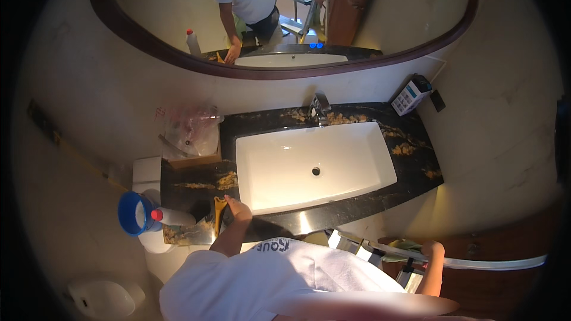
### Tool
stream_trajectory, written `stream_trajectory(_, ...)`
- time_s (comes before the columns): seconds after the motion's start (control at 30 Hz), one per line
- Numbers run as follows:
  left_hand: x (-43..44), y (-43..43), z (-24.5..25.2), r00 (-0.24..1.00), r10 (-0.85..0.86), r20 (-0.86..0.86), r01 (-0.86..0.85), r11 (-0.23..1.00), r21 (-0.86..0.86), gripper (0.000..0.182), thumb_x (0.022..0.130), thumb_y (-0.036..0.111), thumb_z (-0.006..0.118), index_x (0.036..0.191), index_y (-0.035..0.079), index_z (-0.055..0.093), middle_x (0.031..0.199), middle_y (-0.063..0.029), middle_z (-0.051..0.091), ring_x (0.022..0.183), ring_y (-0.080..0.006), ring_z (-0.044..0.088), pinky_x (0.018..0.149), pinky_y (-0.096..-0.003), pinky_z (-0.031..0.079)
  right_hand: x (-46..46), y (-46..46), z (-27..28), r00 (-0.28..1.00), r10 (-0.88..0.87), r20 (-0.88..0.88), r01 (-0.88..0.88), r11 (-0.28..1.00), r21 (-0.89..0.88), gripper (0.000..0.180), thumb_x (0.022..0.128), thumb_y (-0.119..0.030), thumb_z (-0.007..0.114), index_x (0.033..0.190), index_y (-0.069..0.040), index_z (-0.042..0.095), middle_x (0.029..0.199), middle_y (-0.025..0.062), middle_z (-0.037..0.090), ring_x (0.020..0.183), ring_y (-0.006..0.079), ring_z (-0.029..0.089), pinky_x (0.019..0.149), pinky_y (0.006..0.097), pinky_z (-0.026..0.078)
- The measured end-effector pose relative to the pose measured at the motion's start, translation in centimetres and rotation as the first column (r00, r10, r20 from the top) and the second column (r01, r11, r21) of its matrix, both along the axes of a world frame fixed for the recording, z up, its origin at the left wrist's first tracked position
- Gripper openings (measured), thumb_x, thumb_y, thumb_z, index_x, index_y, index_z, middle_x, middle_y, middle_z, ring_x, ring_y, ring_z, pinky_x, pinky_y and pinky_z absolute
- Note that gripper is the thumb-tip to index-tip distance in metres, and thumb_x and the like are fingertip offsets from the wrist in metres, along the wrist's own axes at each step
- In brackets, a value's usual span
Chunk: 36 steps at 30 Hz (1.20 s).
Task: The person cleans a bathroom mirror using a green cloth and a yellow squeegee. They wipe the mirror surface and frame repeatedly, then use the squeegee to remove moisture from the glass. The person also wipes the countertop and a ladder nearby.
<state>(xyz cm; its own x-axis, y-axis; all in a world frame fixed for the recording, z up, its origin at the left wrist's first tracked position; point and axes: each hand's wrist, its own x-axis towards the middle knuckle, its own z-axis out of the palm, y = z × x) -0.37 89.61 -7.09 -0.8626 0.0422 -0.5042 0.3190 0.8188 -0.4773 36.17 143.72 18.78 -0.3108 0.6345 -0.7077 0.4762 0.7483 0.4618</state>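
My left hand (237, 208) rests on the black stone countertop (196, 207) against the front left corner of the white basin (279, 174). Just beside its fingertips lies a yellow hand tool (218, 214), whose exact kind I cannot make out. Over on the right, my right hand (432, 249) is closed around the metal rail of a stepladder (486, 263). A green cloth (403, 249) hangs at the ladder close to that hand. Both arms also appear in the mirror (169, 18).
A chrome faucet (319, 109) stands behind the basin. At left are a white bottle with red cap (176, 216), a blue bucket (129, 218) and an opened carton with plastic wrap (192, 142). A printed box (411, 95) stands back right; a urinal (105, 298) is lower left.
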Motion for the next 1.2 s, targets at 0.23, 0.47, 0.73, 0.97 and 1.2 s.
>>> stream_trajectory(0.23,-0.5,0.4,3.0,0.996,-0.018,0.083,0.018,1.000,-0.002,0.043,0.091,0.027,0.039,0.128,0.007,0.049,0.138,-0.0125,0.040,0.131,-0.0360,0.031,0.101,-0.0655,0.001,1.8,1.3,-2.4,0.963,-0.058,-0.262,0.047,0.998,-0.049,0.029,0.072,-0.012,0.052,0.095,-0.005,0.068,0.109,0.0191,0.060,0.102,0.0307,0.059,0.086,0.0393,0.047)
stream_trajectory(0.47,0.5,-0.3,2.0,0.994,-0.108,0.015,0.109,0.988,-0.107,0.044,0.091,0.029,0.038,0.127,0.006,0.050,0.137,-0.0125,0.042,0.130,-0.0355,0.033,0.104,-0.0599,0.008,1.1,-0.3,-2.1,0.981,-0.169,-0.094,0.161,0.983,-0.087,0.031,0.073,-0.014,0.051,0.099,-0.007,0.067,0.101,0.0194,0.063,0.096,0.0327,0.062,0.081,0.0411,0.049)
stream_trajectory(0.73,-0.9,0.8,2.5,0.976,-0.055,0.210,0.109,0.961,-0.256,0.049,0.095,0.032,0.037,0.133,0.003,0.041,0.141,-0.0131,0.035,0.131,-0.0350,0.030,0.107,-0.0533,0.015,0.1,-3.7,-0.8,0.962,-0.071,-0.265,0.093,0.993,0.074,0.024,0.075,-0.020,0.051,0.088,-0.011,0.069,0.094,0.0142,0.066,0.088,0.0292,0.065,0.073,0.0400,0.052)
stream_trajectory(0.97,-4.8,2.4,6.9,0.884,0.228,0.409,-0.189,0.973,-0.133,0.048,0.087,0.038,0.044,0.130,0.016,0.048,0.137,-0.0114,0.042,0.130,-0.0323,0.033,0.107,-0.0493,0.019,-2.1,-4.3,1.4,0.936,-0.268,-0.229,0.259,0.964,-0.067,0.030,0.079,-0.024,0.050,0.097,-0.008,0.068,0.103,0.0181,0.063,0.096,0.0316,0.062,0.079,0.0387,0.050)
stream_trajectory(1.2,0.1,10.3,8.3,0.856,-0.078,0.511,-0.124,0.929,0.349,0.056,0.083,0.052,0.046,0.112,0.005,0.058,0.114,-0.0173,0.058,0.110,-0.0354,0.052,0.093,-0.0436,0.040,-4.0,-4.0,3.3,0.910,-0.415,0.014,0.410,0.892,-0.189,0.032,0.083,-0.020,0.046,0.105,-0.006,0.065,0.112,0.0173,0.060,0.105,0.0310,0.059,0.084,0.0395,0.049)
